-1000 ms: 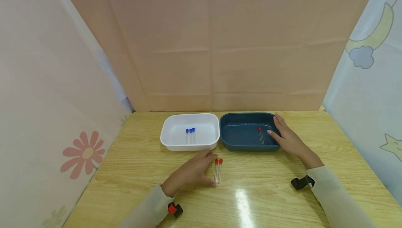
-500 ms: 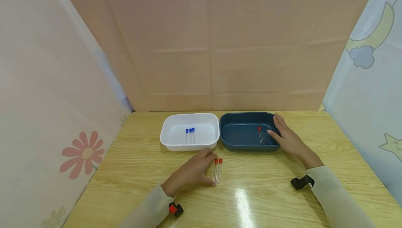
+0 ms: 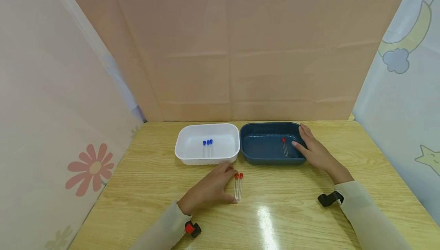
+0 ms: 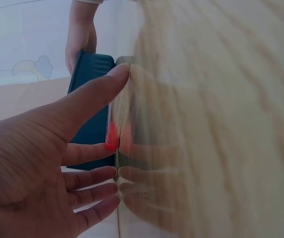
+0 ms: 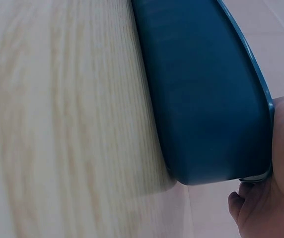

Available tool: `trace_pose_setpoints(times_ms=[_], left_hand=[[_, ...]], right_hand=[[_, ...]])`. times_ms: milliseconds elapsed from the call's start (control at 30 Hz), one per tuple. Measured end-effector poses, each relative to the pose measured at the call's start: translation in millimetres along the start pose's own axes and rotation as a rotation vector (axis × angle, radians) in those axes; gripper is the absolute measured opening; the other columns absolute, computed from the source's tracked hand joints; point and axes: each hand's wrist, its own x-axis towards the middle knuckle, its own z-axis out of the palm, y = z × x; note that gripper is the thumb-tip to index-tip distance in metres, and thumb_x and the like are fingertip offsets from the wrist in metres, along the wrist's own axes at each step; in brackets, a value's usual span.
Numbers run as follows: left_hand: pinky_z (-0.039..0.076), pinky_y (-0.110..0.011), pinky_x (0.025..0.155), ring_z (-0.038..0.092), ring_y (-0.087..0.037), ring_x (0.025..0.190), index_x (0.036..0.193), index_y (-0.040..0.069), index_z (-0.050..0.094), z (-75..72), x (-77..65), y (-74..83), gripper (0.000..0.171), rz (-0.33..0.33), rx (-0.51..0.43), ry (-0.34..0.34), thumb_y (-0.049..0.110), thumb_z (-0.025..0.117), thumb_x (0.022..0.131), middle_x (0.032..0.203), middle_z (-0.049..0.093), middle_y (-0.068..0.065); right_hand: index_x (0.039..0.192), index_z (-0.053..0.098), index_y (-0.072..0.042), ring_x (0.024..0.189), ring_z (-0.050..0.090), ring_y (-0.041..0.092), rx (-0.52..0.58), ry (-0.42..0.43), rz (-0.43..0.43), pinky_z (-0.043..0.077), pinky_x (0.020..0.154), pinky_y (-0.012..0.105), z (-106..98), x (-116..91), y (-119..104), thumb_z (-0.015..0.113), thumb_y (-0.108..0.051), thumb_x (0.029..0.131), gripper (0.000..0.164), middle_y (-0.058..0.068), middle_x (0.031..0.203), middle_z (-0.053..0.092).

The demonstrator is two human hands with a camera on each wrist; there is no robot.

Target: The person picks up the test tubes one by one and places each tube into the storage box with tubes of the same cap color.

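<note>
My left hand (image 3: 211,185) rests on the table beside two clear tubes with red caps (image 3: 238,186). Its fingers and thumb are spread fairly straight. In the left wrist view, the index fingertip is right at a red cap (image 4: 111,136), and the thumb reaches toward the tubes' other end. My right hand (image 3: 314,148) grips the right end of a dark blue dish (image 3: 271,161), thumb over the rim and fingers along the outside. Another red-capped tube (image 3: 285,148) lies inside that dish, near the thumb. The right wrist view shows the dish's outer wall (image 5: 206,99) and part of the hand at its rim.
A white dish (image 3: 207,161) stands against the blue dish's left side, holding several clear tubes with blue caps (image 3: 207,142). Brown paper (image 3: 227,51) rises behind the wooden table (image 3: 292,204). Printed sheets (image 3: 405,127) flank both sides.
</note>
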Motion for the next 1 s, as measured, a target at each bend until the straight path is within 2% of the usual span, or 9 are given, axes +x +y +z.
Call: trace_pose_setpoints(times_ms=[433,600,800,1000], left_hand=[[0.038,-0.033,0.114,0.039,-0.015,0.135,0.147,0.011,0.052,-3.9,0.8,-1.2,0.094,-0.041,-0.058,-0.04,0.061,0.084,0.075,0.152,0.04,-0.004],[0.041,-0.032,0.112,0.044,-0.013,0.13,0.148,0.011,0.051,-5.3,1.1,-2.0,0.095,-0.048,-0.077,-0.044,0.062,0.084,0.074,0.147,0.044,-0.001],[0.042,-0.031,0.109,0.047,-0.013,0.125,0.146,0.011,0.052,-6.3,0.1,0.0,0.092,-0.011,-0.078,-0.02,0.059,0.084,0.075,0.141,0.048,-0.001],[0.041,-0.033,0.111,0.046,-0.016,0.134,0.151,0.008,0.046,-11.1,-1.7,3.5,0.098,0.009,-0.111,0.032,0.058,0.084,0.075,0.149,0.045,-0.006]], right_hand=[[0.16,-0.002,0.002,0.153,-0.017,0.035,-0.001,0.007,-0.007,0.003,0.117,0.067,-1,0,0,0.044,-0.04,0.109,0.08,0.01,0.168,-0.015],[0.16,-0.002,0.002,0.153,-0.018,0.033,0.006,0.005,-0.009,0.003,0.117,0.068,-1,-1,0,0.044,-0.04,0.109,0.08,0.011,0.168,-0.015],[0.16,-0.002,0.001,0.153,-0.018,0.032,0.0,0.004,-0.006,0.003,0.117,0.068,0,0,0,0.045,-0.04,0.109,0.081,0.009,0.168,-0.015],[0.16,-0.002,0.001,0.153,-0.018,0.032,0.001,0.002,-0.002,0.004,0.116,0.069,0,0,-1,0.045,-0.042,0.109,0.081,0.009,0.169,-0.015]])
